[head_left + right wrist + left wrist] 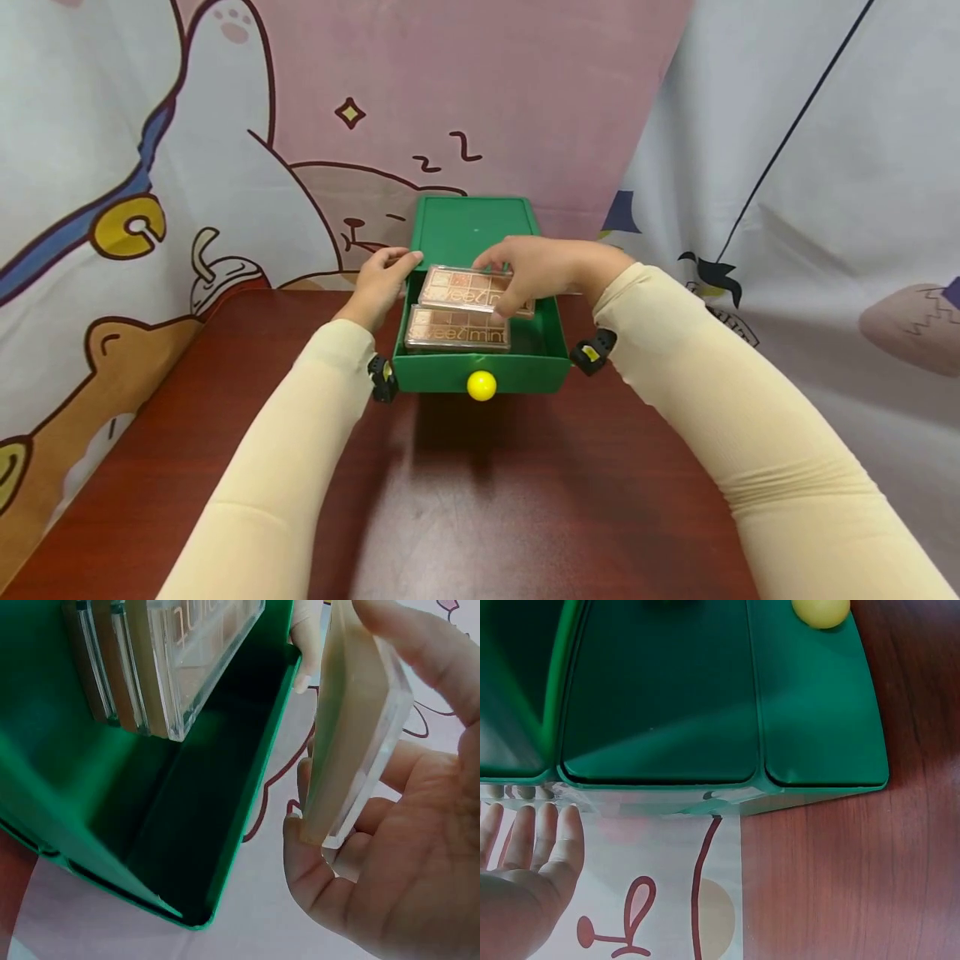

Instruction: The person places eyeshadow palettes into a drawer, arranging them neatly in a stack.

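My right hand [543, 271] grips a clear-cased eyeshadow palette [444, 289] between thumb and fingers, above the rear of an open green drawer [435, 372]. In the right wrist view, the held palette [360, 727] is seen edge-on with fingers curled round it. A stack of similar palettes [457, 330], lettered "sweet mint", lies inside the drawer near its front left. My left hand [380, 283] is at the drawer's left rear edge; in the left wrist view its fingers [571, 836] are extended beside the green unit's side.
The drawer belongs to a green drawer unit [472, 229] on a reddish-brown wooden table [262, 417]. A yellow ball knob [482, 386] sticks out from the drawer front. Behind stands a cartoon-printed cloth [525, 100].
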Tool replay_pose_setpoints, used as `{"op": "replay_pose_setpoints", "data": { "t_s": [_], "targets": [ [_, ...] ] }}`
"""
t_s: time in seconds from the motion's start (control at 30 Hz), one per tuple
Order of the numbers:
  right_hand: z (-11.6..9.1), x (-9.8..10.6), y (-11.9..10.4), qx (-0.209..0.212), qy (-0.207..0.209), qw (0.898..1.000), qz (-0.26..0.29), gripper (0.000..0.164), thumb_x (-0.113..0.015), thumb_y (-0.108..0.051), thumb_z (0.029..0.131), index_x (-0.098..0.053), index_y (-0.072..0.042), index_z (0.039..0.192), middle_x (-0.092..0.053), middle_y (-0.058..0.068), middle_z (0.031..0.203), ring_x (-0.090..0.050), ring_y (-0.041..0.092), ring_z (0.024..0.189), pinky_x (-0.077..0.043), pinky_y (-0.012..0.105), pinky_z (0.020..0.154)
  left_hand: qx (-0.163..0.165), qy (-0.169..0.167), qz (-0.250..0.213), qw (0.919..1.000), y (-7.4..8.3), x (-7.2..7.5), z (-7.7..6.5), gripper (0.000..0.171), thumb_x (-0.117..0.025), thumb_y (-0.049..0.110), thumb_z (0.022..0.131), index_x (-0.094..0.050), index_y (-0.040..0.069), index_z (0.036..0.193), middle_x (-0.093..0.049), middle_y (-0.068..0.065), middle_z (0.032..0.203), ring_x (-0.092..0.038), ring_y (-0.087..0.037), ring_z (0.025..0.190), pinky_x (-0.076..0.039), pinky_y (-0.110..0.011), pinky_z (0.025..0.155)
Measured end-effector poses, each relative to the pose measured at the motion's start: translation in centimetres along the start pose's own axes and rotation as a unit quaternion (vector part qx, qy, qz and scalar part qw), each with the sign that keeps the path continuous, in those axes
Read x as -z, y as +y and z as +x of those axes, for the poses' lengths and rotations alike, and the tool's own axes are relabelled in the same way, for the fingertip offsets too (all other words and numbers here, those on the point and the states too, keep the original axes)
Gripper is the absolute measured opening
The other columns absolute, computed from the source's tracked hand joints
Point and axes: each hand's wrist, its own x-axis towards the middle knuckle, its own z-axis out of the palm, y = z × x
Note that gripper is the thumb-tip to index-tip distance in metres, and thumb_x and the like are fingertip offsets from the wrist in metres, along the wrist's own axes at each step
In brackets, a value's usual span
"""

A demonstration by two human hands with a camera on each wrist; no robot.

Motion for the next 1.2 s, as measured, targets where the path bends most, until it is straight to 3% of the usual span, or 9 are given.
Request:
{"op": "replay_pose_setpoints", "data": {
  "t_s": [0.17, 0.47, 0.67, 0.83, 0.97, 1.07, 1.2],
  "targets": [
    [0.4, 0.0, -0.2, 0.003, -0.021, 1.000, 0.003, 0.076, -0.080, -0.014, 0.079, -0.043, -0.014, 0.145, -0.042, 0.011, 0.132, -0.045, 0.027, 0.109, -0.048, 0.034, 0.079, 0.000, -0.004, -0.005, 1.0000, 0.2, -0.1, 0.0, 0.056, -0.058, 0.041, 0.095, -0.046, 0.010, 0.140, -0.044, -0.011, 0.142, -0.044, -0.026, 0.128, -0.045, -0.043, 0.100],
    [1.3, -0.6, -1.0, 0.003, -0.058, 0.995, -0.086, 0.077, -0.079, -0.019, 0.081, -0.041, -0.014, 0.147, -0.044, 0.012, 0.132, -0.046, 0.026, 0.110, -0.047, 0.037, 0.090, 0.002, -0.006, -0.008, 1.0000, 0.2, 0.0, 0.0, 0.054, -0.058, 0.040, 0.096, -0.046, 0.011, 0.140, -0.044, -0.011, 0.141, -0.044, -0.025, 0.128, -0.045, -0.043, 0.100],
    [1.9, -0.6, -1.3, -0.002, -0.086, 0.990, -0.114, 0.076, -0.077, -0.019, 0.083, -0.038, -0.011, 0.148, -0.044, 0.013, 0.135, -0.050, 0.024, 0.110, -0.049, 0.036, 0.091, 0.000, -0.005, -0.008, 1.0000, 0.3, -0.1, 0.2, 0.054, -0.057, 0.041, 0.096, -0.046, 0.011, 0.140, -0.044, -0.011, 0.141, -0.044, -0.025, 0.127, -0.045, -0.043, 0.100],
    [2.3, -0.8, -1.1, -0.006, -0.095, 0.987, -0.133, 0.077, -0.077, -0.021, 0.084, -0.038, -0.012, 0.149, -0.046, 0.013, 0.132, -0.042, 0.026, 0.118, -0.043, 0.038, 0.096, 0.008, -0.001, -0.009, 0.9999, 0.1, -0.4, 0.4, 0.052, -0.058, 0.040, 0.095, -0.048, 0.011, 0.138, -0.045, -0.010, 0.139, -0.046, -0.024, 0.124, -0.047, -0.042, 0.097],
    [2.3, -0.8, -1.0, -0.021, -0.077, 0.991, -0.107, 0.076, -0.075, -0.021, 0.085, -0.035, -0.016, 0.150, -0.044, 0.011, 0.138, -0.043, 0.025, 0.121, -0.044, 0.038, 0.096, 0.009, -0.002, -0.013, 0.9999, 0.2, -0.4, 0.3, 0.054, -0.059, 0.041, 0.095, -0.048, 0.011, 0.139, -0.045, -0.010, 0.141, -0.045, -0.025, 0.125, -0.046, -0.041, 0.099],
    [2.0, -0.4, -0.8, -0.027, -0.056, 0.996, -0.059, 0.075, -0.074, -0.021, 0.086, -0.036, -0.018, 0.150, -0.042, 0.010, 0.144, -0.042, 0.026, 0.128, -0.044, 0.039, 0.100, 0.007, -0.005, -0.014, 0.9999, 0.2, -0.2, 0.2, 0.055, -0.059, 0.041, 0.095, -0.047, 0.011, 0.139, -0.044, -0.010, 0.141, -0.045, -0.025, 0.127, -0.045, -0.042, 0.099],
    [1.4, 0.2, -0.1, -0.003, -0.031, 1.000, -0.004, 0.072, -0.074, -0.020, 0.086, -0.038, -0.016, 0.149, -0.041, 0.010, 0.146, -0.040, 0.027, 0.133, -0.042, 0.042, 0.103, 0.007, -0.005, -0.010, 0.9999, 0.1, 0.1, 0.1, 0.055, -0.059, 0.041, 0.095, -0.047, 0.012, 0.140, -0.044, -0.010, 0.141, -0.045, -0.025, 0.126, -0.045, -0.043, 0.099]
  ]
}}
